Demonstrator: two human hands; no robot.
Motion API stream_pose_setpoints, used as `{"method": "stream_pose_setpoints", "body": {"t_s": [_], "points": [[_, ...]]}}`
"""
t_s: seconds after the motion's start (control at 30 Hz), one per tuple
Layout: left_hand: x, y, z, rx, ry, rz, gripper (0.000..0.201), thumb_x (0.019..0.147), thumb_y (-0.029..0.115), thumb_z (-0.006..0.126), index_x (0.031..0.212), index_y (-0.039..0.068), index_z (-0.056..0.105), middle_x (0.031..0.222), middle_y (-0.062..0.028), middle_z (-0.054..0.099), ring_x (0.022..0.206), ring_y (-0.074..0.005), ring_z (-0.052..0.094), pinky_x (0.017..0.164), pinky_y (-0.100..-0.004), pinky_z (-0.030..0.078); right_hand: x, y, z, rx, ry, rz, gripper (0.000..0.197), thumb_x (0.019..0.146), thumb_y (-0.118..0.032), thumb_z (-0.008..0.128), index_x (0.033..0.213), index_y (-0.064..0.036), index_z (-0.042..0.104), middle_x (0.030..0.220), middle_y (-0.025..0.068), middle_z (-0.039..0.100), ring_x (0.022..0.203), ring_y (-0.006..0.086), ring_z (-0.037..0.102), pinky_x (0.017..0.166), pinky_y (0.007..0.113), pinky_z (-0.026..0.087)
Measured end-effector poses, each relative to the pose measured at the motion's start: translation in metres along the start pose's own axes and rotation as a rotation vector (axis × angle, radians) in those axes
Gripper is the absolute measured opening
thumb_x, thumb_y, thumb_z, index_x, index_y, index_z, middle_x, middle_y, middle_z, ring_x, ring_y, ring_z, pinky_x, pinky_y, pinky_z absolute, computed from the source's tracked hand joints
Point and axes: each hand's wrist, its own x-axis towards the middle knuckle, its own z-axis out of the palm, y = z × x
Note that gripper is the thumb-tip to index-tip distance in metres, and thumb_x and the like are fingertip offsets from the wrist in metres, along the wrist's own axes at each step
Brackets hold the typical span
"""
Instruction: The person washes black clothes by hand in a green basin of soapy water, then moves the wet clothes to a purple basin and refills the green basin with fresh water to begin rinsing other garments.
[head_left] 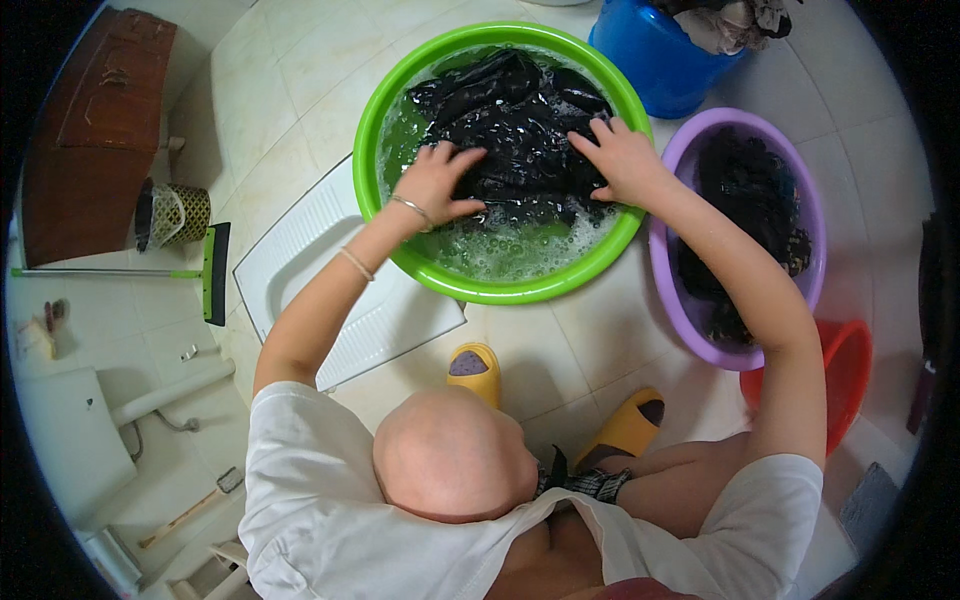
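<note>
A round green basin [376, 90] holds sudsy water and a soaked black garment [520, 130] that spreads over most of the surface. My left hand [437, 187] reaches over the near left side, its fingers spread at the garment's left edge. A thin bracelet circles that wrist, and a band sits higher on the forearm. At the right side, my right hand [622, 163] has its thumb and fingers apart, with the tips at the wet cloth's right edge. Neither hand visibly grips the fabric. Foam [500, 255] gathers along the basin's near side.
A purple tub [665, 275] of dark clothes stands to the right, beside a red bucket [845, 375]. Behind is a blue bucket [655, 60] with clothes. A white squat toilet [350, 330] lies left, near a green squeegee [215, 275]. Yellow slippers [478, 370] are on my feet.
</note>
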Motion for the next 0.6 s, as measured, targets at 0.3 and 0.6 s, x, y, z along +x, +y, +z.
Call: {"method": "stream_pose_setpoints", "body": {"t_s": [0.3,0.6], "points": [[0.046,-0.008,0.072,0.323,-0.16,-0.05,0.053,0.072,0.015,0.055,0.12,0.014,0.033,0.105,-0.0148,0.042,0.094,-0.0329,0.046,0.07,-0.0376,0.048,0.026,-0.025,0.048,-0.018,-0.191,0.065,0.083,0.055,-0.039,0.069,0.124,-0.0112,0.031,0.11,0.0153,0.041,0.099,0.0276,0.043,0.072,0.04,0.04],[0.08,-0.017,0.094,0.359,-0.683,-0.192,0.042,0.08,0.01,0.044,0.12,0.008,0.037,0.123,-0.0144,0.039,0.109,-0.0321,0.042,0.086,-0.0388,0.039,0.072,-0.02,0.083,0.044,-0.564,0.169,0.066,0.067,-0.031,0.059,0.121,-0.0038,0.033,0.122,0.0151,0.04,0.11,0.0246,0.041,0.085,0.035,0.039]]}}
